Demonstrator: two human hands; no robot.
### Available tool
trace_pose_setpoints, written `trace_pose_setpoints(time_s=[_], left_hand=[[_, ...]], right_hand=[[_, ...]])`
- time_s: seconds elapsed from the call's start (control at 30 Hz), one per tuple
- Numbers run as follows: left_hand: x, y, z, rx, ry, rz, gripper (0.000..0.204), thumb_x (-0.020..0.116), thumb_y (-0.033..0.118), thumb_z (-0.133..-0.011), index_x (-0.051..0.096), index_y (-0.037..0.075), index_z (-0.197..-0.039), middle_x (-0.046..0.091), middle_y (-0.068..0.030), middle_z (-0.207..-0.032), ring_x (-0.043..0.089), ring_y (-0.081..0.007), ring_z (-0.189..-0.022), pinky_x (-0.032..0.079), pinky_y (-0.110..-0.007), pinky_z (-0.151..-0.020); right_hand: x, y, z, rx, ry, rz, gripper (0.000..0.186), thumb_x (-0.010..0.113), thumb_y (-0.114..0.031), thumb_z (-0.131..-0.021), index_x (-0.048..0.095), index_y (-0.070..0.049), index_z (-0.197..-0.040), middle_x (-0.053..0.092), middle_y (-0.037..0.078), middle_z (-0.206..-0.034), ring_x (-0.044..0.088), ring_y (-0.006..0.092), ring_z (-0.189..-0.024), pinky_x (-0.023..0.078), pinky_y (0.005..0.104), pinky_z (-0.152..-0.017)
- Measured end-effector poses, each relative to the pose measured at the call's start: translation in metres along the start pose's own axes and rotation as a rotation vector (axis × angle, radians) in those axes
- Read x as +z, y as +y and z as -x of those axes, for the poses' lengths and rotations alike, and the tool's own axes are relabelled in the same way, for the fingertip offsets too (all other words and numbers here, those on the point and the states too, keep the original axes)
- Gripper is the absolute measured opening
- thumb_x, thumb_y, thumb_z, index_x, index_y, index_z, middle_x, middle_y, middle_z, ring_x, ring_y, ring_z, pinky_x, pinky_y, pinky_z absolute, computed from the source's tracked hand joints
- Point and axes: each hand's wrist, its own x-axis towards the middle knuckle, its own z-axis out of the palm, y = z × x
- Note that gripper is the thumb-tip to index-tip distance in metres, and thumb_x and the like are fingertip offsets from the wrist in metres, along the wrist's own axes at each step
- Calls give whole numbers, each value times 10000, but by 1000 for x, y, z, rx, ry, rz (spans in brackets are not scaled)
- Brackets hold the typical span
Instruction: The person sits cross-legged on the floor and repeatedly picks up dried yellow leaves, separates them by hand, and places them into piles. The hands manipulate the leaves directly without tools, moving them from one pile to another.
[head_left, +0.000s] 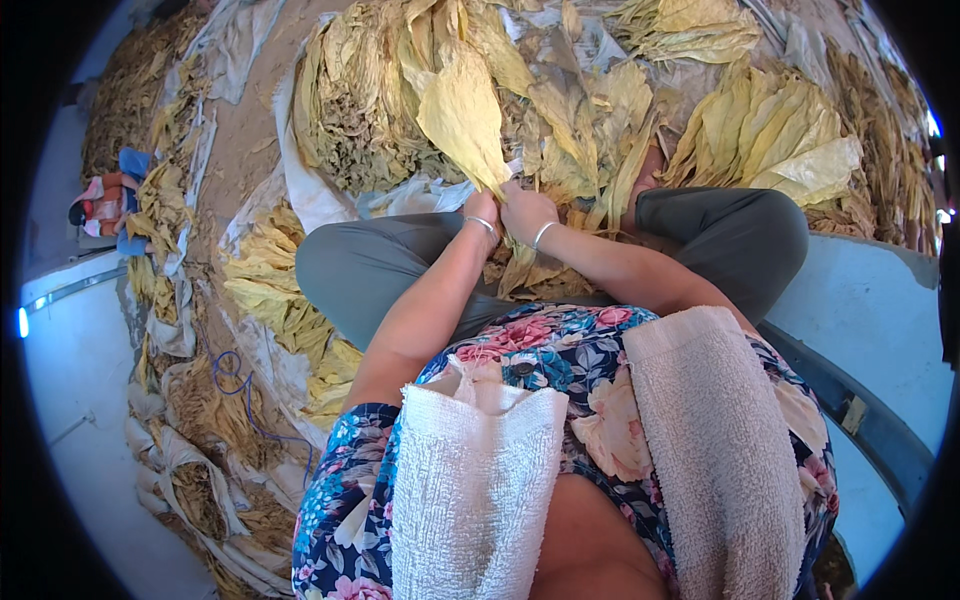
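A broad yellow dried tobacco leaf [462,115] points away from me, its narrow stem end between my hands. My left hand [481,211] is closed on that stem end. Right beside it, my right hand [527,213] is also closed around the stem; whether more stems are inside the fingers is hidden. Below the hands, loose brownish leaves [535,275] lie between my crossed legs. Just beyond, more yellow leaves [570,130] spread over the ground.
A large leaf heap [365,95] stands at the far left, and a fanned yellow bundle [765,135] by my right knee. More yellow leaves [275,275] lie beside my left knee. A purple cord [245,390] trails at left. Another person [130,200] sits farther left.
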Motion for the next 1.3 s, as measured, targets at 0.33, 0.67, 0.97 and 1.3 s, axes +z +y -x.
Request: trace_pose_setpoints(time_s=[0.33,0.67,0.97,1.3], left_hand=[[-6,28,9,246,-70,-2,146,385,123,-879,450,30,-972,553,-92,-810,535,-193,-607,461,-336,-535],[18,20,69,70,-326,-113,60,399,176,-883,411,121,-865,434,-15,-614,387,-103,-447,339,-247,-415],[27,2,41,204,-363,-616,142,420,170,-882,469,42,-843,512,-34,-612,486,-133,-506,415,-260,-488],[63,23,25,301,-229,-640,188,487,228,-857,511,44,-886,537,-19,-711,478,-89,-602,386,-224,-541]], right_hand=[[8,24,-21,-378,117,-649,313,527,-246,-771,558,9,-950,596,161,-818,588,227,-708,452,316,-649],[-22,11,-13,105,-178,-1231,276,485,-274,-842,505,-8,-774,516,76,-640,525,176,-506,447,315,-514],[-38,39,-29,72,193,-1416,239,540,-163,-804,535,19,-958,575,84,-795,516,148,-661,429,296,-583],[-74,47,-42,46,355,-1358,212,595,-140,-750,587,22,-887,595,47,-784,514,108,-658,434,267,-619]])
